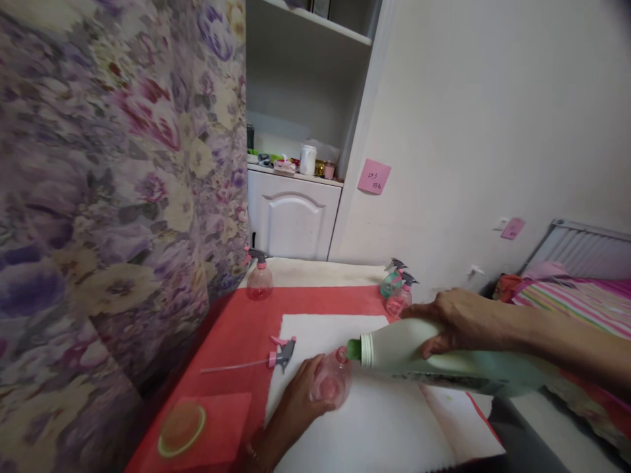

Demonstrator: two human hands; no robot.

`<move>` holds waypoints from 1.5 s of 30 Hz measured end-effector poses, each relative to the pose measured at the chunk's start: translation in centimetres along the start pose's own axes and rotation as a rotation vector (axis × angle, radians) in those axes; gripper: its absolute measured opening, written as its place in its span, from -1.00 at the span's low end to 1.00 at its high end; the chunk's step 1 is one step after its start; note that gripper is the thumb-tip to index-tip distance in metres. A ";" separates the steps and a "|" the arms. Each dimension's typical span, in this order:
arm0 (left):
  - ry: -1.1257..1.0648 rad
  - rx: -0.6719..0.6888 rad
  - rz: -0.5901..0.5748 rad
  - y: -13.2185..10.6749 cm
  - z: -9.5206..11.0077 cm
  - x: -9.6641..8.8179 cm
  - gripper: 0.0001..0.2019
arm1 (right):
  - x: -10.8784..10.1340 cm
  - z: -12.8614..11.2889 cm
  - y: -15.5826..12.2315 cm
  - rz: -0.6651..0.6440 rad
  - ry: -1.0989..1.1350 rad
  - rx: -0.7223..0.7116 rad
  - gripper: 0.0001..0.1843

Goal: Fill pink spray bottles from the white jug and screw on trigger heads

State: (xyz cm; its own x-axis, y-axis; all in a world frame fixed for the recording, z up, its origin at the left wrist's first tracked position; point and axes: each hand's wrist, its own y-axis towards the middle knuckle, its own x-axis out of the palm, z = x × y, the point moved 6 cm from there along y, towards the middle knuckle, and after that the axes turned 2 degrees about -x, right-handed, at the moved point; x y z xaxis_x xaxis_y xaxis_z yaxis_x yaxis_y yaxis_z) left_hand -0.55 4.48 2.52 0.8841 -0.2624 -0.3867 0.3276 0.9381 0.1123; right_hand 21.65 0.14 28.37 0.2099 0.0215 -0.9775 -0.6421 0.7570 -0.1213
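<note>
My left hand (300, 401) is wrapped round a small clear pink spray bottle (331, 382) that has no spray head on it, standing on a white cloth (374, 420). My right hand (456, 322) grips a large pale green jug (444, 364), tipped on its side with its green spout (353, 349) touching the small bottle's open neck. The removed pink and grey spray head (280, 355) with its long tube lies on the red tabletop (236, 341) just left of the cloth.
A pink spray bottle (259, 276) stands at the back left; a green one (393, 279) and a pink one (401, 297) stand at the back right. A round lid (181, 428) lies front left. A flowered curtain (108, 197) hangs left, a bed (576, 295) is right.
</note>
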 end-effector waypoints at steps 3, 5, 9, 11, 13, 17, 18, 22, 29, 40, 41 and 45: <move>-0.004 0.003 0.005 -0.1 -0.1 0.0 -0.30 | 0.1 0.0 0.0 -0.003 -0.005 0.000 -0.32; -0.009 0.006 0.002 -0.1 -0.1 0.0 -0.30 | 0.2 0.0 0.1 -0.004 -0.006 -0.005 -0.33; -0.015 0.016 0.004 -0.1 -0.2 0.0 -0.28 | 0.2 0.0 0.2 0.002 -0.010 -0.009 -0.34; -0.020 0.018 0.011 -0.1 -0.4 -0.1 -0.28 | 0.1 0.0 0.3 0.009 -0.008 -0.013 -0.35; -0.019 0.024 0.015 0.0 -0.6 0.0 -0.27 | 0.1 0.0 0.3 0.011 -0.004 -0.020 -0.36; -0.018 0.052 -0.001 0.1 -0.6 0.1 -0.30 | 0.0 0.0 0.3 0.006 0.001 -0.023 -0.39; -0.020 0.050 -0.002 0.1 -0.6 0.1 -0.31 | 0.0 0.0 0.3 0.007 -0.001 -0.023 -0.39; -0.026 0.054 0.005 -0.1 -0.3 0.0 -0.33 | -0.2 -0.2 0.3 0.006 0.002 -0.027 -0.39; -0.013 0.035 0.005 -0.1 -0.1 0.0 -0.32 | -0.6 -0.5 0.4 -0.009 0.030 -0.015 -0.41; -0.003 0.047 0.008 -0.1 0.0 0.0 -0.32 | -0.3 -0.3 0.2 -0.007 0.015 -0.023 -0.37; -0.010 0.046 0.008 -0.1 -0.1 0.0 -0.31 | -0.3 -0.3 0.2 -0.008 0.011 -0.015 -0.37; -0.022 0.034 0.009 0.0 -0.3 0.0 -0.29 | -0.5 -0.4 0.3 -0.010 0.014 -0.011 -0.39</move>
State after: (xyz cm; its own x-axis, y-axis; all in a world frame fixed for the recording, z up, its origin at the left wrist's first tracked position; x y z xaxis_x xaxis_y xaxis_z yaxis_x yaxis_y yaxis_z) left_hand -0.63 4.53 2.19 0.8939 -0.2592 -0.3658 0.3303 0.9324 0.1464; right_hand 21.05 0.10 28.75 0.2062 0.0046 -0.9785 -0.6484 0.7496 -0.1331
